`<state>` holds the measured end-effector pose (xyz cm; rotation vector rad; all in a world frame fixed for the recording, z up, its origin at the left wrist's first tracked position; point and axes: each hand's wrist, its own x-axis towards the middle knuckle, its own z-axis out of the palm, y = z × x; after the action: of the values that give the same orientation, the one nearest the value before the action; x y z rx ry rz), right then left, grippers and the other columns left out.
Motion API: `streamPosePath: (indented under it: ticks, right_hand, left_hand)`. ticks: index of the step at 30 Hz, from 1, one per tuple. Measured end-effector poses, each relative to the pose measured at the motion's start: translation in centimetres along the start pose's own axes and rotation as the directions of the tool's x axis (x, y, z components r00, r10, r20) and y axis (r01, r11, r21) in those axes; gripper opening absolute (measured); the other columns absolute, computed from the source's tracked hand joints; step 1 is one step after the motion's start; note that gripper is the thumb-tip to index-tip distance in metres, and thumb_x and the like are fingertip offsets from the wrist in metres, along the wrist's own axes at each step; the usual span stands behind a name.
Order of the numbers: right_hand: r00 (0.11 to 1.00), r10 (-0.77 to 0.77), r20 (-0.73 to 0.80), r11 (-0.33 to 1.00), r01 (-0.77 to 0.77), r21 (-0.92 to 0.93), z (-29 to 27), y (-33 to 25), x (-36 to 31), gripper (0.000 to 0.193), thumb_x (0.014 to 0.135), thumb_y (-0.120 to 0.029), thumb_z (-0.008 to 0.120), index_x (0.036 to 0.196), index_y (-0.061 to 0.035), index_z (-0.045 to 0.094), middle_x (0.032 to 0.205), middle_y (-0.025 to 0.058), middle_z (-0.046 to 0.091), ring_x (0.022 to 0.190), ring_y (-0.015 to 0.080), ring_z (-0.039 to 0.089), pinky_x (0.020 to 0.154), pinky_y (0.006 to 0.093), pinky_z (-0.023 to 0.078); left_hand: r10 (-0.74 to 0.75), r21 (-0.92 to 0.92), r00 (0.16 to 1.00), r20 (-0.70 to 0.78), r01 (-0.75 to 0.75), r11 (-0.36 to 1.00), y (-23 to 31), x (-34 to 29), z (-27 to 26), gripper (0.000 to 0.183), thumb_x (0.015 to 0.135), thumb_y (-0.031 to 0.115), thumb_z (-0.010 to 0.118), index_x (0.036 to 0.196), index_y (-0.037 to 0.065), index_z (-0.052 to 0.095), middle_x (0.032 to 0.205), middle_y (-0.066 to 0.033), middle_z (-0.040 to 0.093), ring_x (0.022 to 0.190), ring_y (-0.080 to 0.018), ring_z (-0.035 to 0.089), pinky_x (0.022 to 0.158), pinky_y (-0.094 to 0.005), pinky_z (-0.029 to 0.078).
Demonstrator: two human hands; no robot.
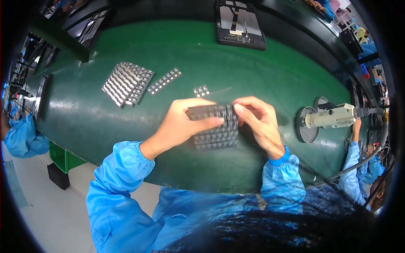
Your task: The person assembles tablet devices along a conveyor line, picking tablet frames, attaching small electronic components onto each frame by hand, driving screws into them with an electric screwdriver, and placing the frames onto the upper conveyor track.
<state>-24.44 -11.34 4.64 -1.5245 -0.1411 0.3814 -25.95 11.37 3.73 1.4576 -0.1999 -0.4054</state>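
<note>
Between my hands, above the green table, is a dark sheet of small parts in rows [215, 137], slightly blurred. My left hand [181, 120] grips its left side, thumb across the face. At the upper right edge, my right hand [259, 120] pinches the sheet's corner between thumb and fingers. Just beyond my hands lies a small piece with a few silvery parts [201, 90], a thin clear strip [220, 90] beside it. Farther left rests a stack of similar sheets [126, 84], with a narrow strip of parts [164, 81] to its right.
A black-framed device with its inside exposed [240, 25] lies at the far edge. On the right, a pale cylindrical tool with a cable [331, 117] rests by round dark trays [308, 133]. A green post [63, 40] stands at left. Other people in blue sit on both sides.
</note>
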Motion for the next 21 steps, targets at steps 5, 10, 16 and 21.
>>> streamPosePath:
  ticks: [5, 10, 16, 21]
  right_hand:
    - [0.99, -0.099, -0.098, 0.99, 0.109, 0.093, -0.5, 0.1, 0.4, 0.031, 0.098, -0.02, 0.063, 0.12, 0.0024, 0.062, 0.092, 0.0018, 0.063, 0.079, 0.01, 0.06, 0.074, 0.026, 0.05]
    - [0.995, -0.034, -0.092, 0.997, 0.041, 0.072, -0.2, 0.1, 0.1, 0.031, 0.094, -0.014, 0.069, 0.119, 0.0018, 0.062, 0.096, 0.0032, 0.067, 0.084, 0.0089, 0.062, 0.073, 0.0241, 0.05]
    - [0.996, 0.092, 0.023, 0.996, -0.092, 0.007, -1.1, -0.8, -0.2, 0.025, 0.092, -0.006, 0.068, 0.115, 0.004, 0.065, 0.1, 0.0069, 0.07, 0.082, 0.0082, 0.065, 0.072, 0.0228, 0.054]
    - [0.996, 0.01, 0.085, 0.97, 0.011, -0.242, -1.2, -0.6, 0.0, 0.019, 0.09, -0.005, 0.069, 0.107, 0.0042, 0.069, 0.092, 0.0034, 0.067, 0.078, 0.0076, 0.064, 0.068, 0.023, 0.052]
  left_hand:
    - [0.059, -0.271, 0.957, -0.284, -0.139, 0.953, -0.9, 0.4, 0.3, 0.033, 0.087, 0.002, 0.075, 0.113, -0.002, 0.055, 0.108, -0.0084, 0.068, 0.097, -0.0125, 0.065, 0.087, -0.0279, 0.054]
    - [0.07, -0.314, 0.969, -0.239, -0.145, 0.938, -1.6, 0.1, 0.3, 0.04, 0.084, -0.003, 0.075, 0.11, 0.002, 0.045, 0.11, -0.0097, 0.064, 0.106, -0.0134, 0.063, 0.092, -0.0302, 0.054]
    - [0.165, -0.081, 0.961, -0.222, -0.187, 0.979, -1.1, 0.1, 0.7, 0.042, 0.085, 0.004, 0.078, 0.118, -0.001, 0.052, 0.107, -0.0074, 0.063, 0.096, -0.011, 0.063, 0.082, -0.0244, 0.053]
    - [0.03, -0.152, 0.983, -0.18, -0.058, 0.987, -1.8, 0.1, 0.3, 0.021, 0.093, 0.005, 0.069, 0.109, -0.003, 0.059, 0.103, -0.0064, 0.065, 0.092, -0.0095, 0.065, 0.078, -0.0216, 0.052]
